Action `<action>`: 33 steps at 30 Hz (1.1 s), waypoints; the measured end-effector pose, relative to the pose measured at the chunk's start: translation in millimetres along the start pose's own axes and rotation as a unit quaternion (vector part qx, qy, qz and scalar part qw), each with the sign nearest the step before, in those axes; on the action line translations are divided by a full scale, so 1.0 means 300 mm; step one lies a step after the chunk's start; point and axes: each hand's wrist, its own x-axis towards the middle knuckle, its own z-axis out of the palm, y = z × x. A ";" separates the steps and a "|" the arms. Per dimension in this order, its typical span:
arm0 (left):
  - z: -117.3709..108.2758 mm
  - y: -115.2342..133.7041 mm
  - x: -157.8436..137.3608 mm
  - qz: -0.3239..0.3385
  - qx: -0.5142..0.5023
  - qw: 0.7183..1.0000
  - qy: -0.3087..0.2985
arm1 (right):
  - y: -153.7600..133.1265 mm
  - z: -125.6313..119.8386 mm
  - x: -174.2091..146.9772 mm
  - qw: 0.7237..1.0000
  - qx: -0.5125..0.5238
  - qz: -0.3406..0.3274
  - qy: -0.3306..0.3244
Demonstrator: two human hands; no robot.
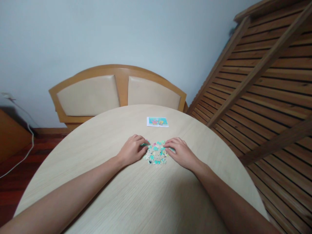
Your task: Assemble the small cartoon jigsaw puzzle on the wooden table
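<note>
A pile of small jigsaw puzzle pieces (pixel 157 154) lies on the round table, some turquoise, some pale, a few pink. At its left edge rests my left hand (pixel 134 149), fingers bent and thumb apart from them, touching the outer pieces. My right hand (pixel 180 151) is at the right edge of the pile, its fingers reaching over the pieces with the thumb apart. Nothing shows gripped in either hand. Beyond the pile lies a picture card (pixel 157 122) with a pink and a yellow cartoon figure on turquoise.
The pale wooden table (pixel 102 201) has a curved edge. Behind it stands a headboard (pixel 122 84) with cream panels against the wall. Slatted wooden boards (pixel 263 74) lean at the right. A white cable (pixel 30 146) runs down to the floor at the left.
</note>
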 end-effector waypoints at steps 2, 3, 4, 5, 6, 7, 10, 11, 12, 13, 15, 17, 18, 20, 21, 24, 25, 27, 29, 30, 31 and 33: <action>-0.002 0.008 -0.003 0.036 -0.003 0.999 -0.019 | 0.002 0.001 0.000 1.000 0.002 0.000 0.002; -0.002 0.010 -0.004 0.045 -0.004 0.999 -0.025 | 0.002 0.002 0.000 1.000 0.002 0.000 0.003; -0.002 0.010 -0.005 0.050 -0.004 0.998 -0.030 | 0.003 0.003 0.000 1.000 0.002 -0.001 0.004; -0.002 0.009 -0.005 0.051 -0.006 0.998 -0.033 | 0.003 0.003 0.000 1.000 0.003 -0.001 0.004; -0.001 0.008 -0.005 0.052 -0.009 0.998 -0.035 | 0.002 0.003 0.000 1.000 0.003 -0.002 0.004; -0.001 0.006 -0.005 0.051 -0.012 0.998 -0.037 | 0.002 0.003 0.001 1.000 0.005 -0.002 0.002; -0.002 0.003 -0.004 0.053 -0.026 0.998 -0.038 | -0.001 0.001 0.002 1.000 0.011 0.001 0.000; -0.003 0.003 -0.004 0.054 -0.029 0.997 -0.039 | -0.002 0.000 0.001 1.000 0.014 0.001 -0.001; -0.004 0.004 -0.004 0.055 -0.032 0.997 -0.040 | -0.003 0.001 0.001 1.000 0.015 0.001 -0.001; -0.004 0.004 -0.003 0.058 -0.034 0.997 -0.042 | -0.003 0.001 0.000 1.000 0.016 0.000 -0.002; -0.004 0.005 -0.003 0.065 -0.036 0.996 -0.047 | -0.003 0.004 -0.001 1.000 0.016 -0.003 -0.003; -0.004 0.005 -0.002 0.072 -0.040 0.995 -0.052 | -0.003 0.006 -0.001 1.000 0.018 -0.005 -0.004; -0.004 0.006 -0.001 0.074 -0.043 0.995 -0.054 | -0.004 0.007 0.000 1.000 0.021 -0.005 -0.003; -0.004 0.006 -0.001 0.074 -0.051 0.994 -0.057 | -0.005 0.007 0.002 0.999 0.033 -0.002 0.001; -0.005 0.007 -0.001 0.074 -0.053 0.994 -0.060 | -0.006 0.008 0.003 0.999 0.040 0.002 0.003; -0.007 0.009 -0.001 0.084 -0.055 0.992 -0.070 | -0.010 0.008 0.007 0.997 0.070 0.018 0.006; -0.009 0.010 -0.002 0.090 -0.053 0.992 -0.074 | -0.011 0.006 0.007 0.997 0.080 0.024 0.006; -0.012 0.012 -0.003 0.101 -0.048 0.991 -0.079 | -0.012 0.001 0.008 0.994 0.098 0.039 0.004; -0.015 0.014 -0.003 0.108 -0.045 0.990 -0.083 | -0.009 -0.009 0.008 0.992 0.110 0.059 0.010; -0.017 0.015 -0.004 0.111 -0.045 0.989 -0.085 | -0.005 -0.015 0.008 0.991 0.111 0.073 0.017; -0.018 0.015 -0.004 0.114 -0.046 0.989 -0.087 | 0.001 -0.021 0.007 0.990 0.108 0.087 0.025; -0.019 0.014 -0.004 0.117 -0.048 0.988 -0.090 | 0.019 -0.032 0.005 0.989 0.086 0.112 0.041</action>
